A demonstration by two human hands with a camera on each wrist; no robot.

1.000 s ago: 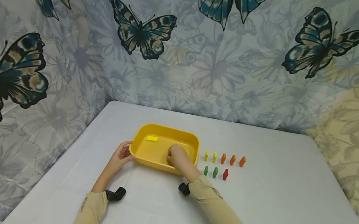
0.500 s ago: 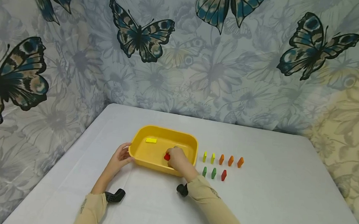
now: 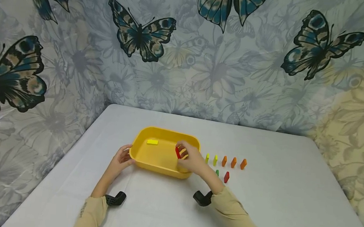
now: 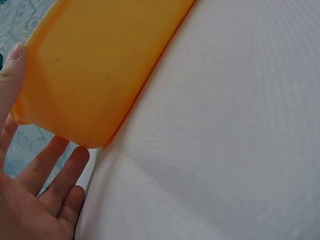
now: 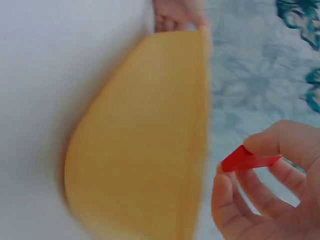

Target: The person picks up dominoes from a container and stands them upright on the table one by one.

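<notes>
My right hand pinches a red domino-like block between thumb and fingertips, raised over the right part of a yellow plastic tray. In the right wrist view, the block lies across the fingers above the rim. My left hand holds the tray's left end, its thumb near the front corner and its fingers around the end wall, as the left wrist view also shows. A yellow block lies flat inside the tray, towards the back left.
Right of the tray, two yellow blocks and three orange blocks stand upright in a row. In front of them stand a green block, partly hidden by the right arm, and a red block. The table has a white cover.
My right hand has lifted the red block from the tray's floor and moved a little right and up. The right forearm now covers one green block. The left hand still holds the tray's end.
</notes>
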